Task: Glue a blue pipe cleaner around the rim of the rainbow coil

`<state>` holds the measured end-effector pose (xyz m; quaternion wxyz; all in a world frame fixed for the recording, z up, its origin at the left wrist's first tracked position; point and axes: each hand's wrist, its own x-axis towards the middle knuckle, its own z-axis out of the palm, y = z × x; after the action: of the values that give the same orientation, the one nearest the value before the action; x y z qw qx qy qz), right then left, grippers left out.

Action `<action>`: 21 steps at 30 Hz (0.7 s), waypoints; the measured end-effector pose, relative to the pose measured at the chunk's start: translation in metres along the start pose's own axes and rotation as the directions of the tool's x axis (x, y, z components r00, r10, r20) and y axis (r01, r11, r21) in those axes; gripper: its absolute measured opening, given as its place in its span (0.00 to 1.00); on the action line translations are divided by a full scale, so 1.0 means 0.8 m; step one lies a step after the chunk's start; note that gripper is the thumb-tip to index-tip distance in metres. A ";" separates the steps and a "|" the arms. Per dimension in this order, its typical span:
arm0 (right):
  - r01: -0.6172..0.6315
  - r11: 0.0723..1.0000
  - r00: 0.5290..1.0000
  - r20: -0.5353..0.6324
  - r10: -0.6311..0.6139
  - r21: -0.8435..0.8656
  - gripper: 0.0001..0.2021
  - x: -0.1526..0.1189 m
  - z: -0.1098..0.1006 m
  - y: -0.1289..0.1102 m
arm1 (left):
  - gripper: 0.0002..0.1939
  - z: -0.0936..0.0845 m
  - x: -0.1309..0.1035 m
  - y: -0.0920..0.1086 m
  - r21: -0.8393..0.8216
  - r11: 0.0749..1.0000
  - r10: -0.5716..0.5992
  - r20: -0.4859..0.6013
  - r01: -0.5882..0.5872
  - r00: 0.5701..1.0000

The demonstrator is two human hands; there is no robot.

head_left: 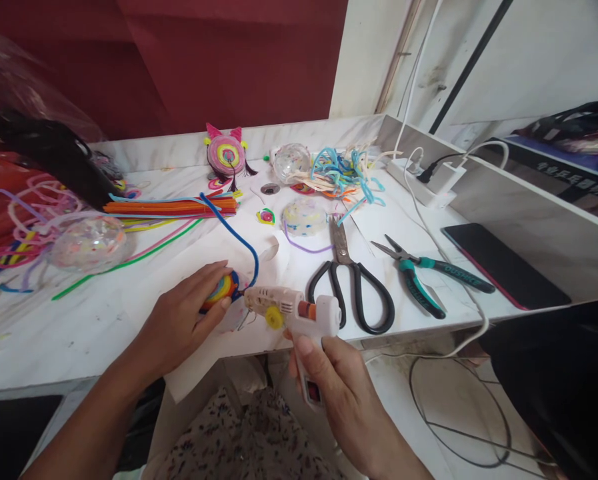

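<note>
I count one glue gun (273, 303), one pair of scissors (342, 248) and one phone (503, 263). Farther off, I count three clear domes (305, 217).

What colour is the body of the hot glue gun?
The glue gun is white, with a yellow round part on its side, seen in the head view.

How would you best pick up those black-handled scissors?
Take the scissors by the black loops, probably coming from the person's side: the loops face that way and spread apart, leaving finger openings, while the blades point away. The right hand is holding the glue gun.
</note>
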<state>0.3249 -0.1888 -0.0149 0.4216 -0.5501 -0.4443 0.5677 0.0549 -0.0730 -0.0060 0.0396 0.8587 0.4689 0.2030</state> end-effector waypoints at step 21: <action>0.154 0.986 0.978 -0.151 -0.143 0.069 0.31 -0.034 -0.008 -0.008 | 0.34 0.007 -0.006 -0.013 0.007 1.000 -0.026 -0.001 0.026 1.000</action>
<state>0.3324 -0.2133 -0.0015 0.5158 -0.5379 -0.4291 0.5104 0.0464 -0.0705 -0.0153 0.0390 0.8525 0.4807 0.2015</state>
